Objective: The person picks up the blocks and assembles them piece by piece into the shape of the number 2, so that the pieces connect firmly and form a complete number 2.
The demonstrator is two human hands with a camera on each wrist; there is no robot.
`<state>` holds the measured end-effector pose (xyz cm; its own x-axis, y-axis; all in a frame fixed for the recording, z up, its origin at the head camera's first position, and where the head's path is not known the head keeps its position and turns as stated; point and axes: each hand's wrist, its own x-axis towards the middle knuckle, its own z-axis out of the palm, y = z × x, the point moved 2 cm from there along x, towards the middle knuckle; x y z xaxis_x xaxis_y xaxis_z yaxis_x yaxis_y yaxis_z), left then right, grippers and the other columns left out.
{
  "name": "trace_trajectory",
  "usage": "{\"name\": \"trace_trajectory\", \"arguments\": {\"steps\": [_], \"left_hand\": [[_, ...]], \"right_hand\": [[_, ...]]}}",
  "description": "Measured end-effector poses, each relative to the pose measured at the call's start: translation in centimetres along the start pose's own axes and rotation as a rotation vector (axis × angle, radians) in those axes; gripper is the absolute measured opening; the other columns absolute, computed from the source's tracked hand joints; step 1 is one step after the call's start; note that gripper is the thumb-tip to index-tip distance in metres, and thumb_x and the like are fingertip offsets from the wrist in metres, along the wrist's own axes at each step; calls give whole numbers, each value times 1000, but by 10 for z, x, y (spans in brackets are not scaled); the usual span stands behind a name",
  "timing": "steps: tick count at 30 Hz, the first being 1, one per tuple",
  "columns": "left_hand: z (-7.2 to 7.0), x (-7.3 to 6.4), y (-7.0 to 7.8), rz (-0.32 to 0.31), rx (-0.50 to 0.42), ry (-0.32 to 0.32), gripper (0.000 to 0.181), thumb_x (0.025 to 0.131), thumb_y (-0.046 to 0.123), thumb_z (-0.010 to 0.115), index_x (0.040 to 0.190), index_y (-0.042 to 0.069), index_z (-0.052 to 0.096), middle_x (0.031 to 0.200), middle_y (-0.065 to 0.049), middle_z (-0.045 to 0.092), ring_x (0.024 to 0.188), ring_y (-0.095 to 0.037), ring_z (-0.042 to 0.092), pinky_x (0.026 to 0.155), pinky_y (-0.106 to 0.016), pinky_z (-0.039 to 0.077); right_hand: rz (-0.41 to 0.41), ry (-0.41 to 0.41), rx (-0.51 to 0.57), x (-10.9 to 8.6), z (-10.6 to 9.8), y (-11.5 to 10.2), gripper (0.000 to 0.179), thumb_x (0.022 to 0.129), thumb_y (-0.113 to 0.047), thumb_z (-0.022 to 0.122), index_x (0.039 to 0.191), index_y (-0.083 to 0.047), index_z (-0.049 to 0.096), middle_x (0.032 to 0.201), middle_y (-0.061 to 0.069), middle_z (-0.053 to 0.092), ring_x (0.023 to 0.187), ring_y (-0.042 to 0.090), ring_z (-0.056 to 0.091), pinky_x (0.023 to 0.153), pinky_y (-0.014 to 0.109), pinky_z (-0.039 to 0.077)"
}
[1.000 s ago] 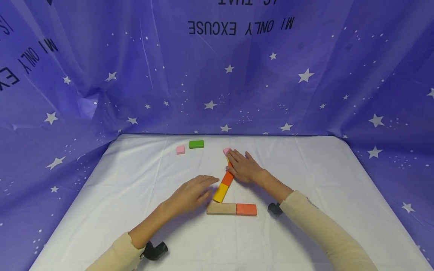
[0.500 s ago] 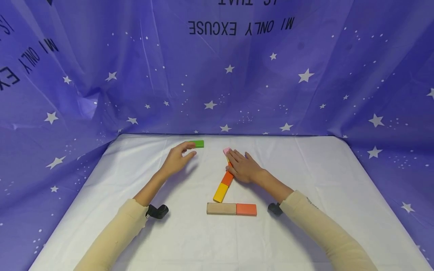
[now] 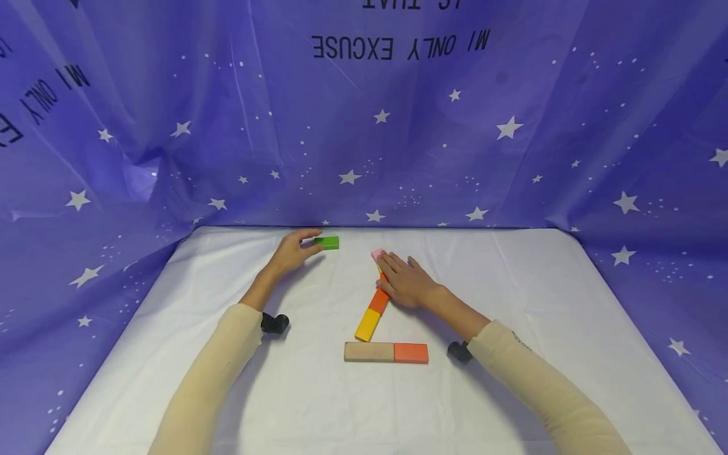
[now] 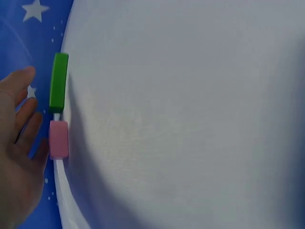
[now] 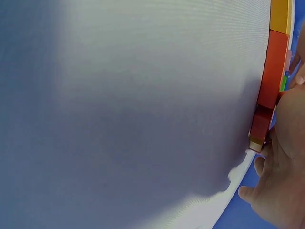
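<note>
In the head view my left hand [image 3: 291, 253] reaches to the green block [image 3: 327, 242] at the far side. Thumb and forefinger stand on either side of the block's left end, and no firm grip shows. The left wrist view has a small pink block [image 4: 59, 140] beside the green one, close to the fingers; the hand hides it from the head camera. My right hand [image 3: 408, 282] rests with extended fingers over the upper part of a slanted row. A pink block [image 3: 377, 254], an orange block [image 3: 379, 300] and a yellow block [image 3: 368, 325] show in that row; the rest is covered.
Below the slanted row, a plain wooden block [image 3: 368, 352] lies end to end with a coral-red block [image 3: 411, 352]. White cloth [image 3: 483, 404] covers the table, and a purple starry curtain [image 3: 352, 126] hangs behind its far edge.
From beside the yellow block, my left hand has moved away to the far left, past the small pink block, to the green block. The right hand stays on the slanted row.
</note>
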<state>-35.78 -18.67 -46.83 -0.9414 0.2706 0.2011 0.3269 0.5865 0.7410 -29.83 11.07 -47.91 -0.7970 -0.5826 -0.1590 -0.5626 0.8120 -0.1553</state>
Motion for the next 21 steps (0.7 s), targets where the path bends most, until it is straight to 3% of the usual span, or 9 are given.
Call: {"name": "trace_trajectory", "arguments": {"steps": [8,16,21], "left_hand": [[-1,13,-7,-63,102,-78,50,93,22,73,138,5,59,139,-18,57,133,-37,46,113,-50,31],[2,20,-7,-96,79,-153,52,93,21,72,140,3,57,145,-18,51,137,-38,40,116,-49,25],[5,19,-1,-42,89,-186,52,93,23,72,139,5,58,144,-21,50,132,-40,43,114,-50,29]], "right_hand": [[2,10,-20,4,6,5,68,107,-50,26,161,-10,13,166,8,10,151,25,10,119,56,10],[1,4,-16,5,6,5,68,107,-49,29,160,-9,14,166,10,11,151,26,11,119,57,11],[0,2,-17,2,3,2,68,108,-48,29,160,-7,15,165,11,12,151,27,12,118,57,11]]}}
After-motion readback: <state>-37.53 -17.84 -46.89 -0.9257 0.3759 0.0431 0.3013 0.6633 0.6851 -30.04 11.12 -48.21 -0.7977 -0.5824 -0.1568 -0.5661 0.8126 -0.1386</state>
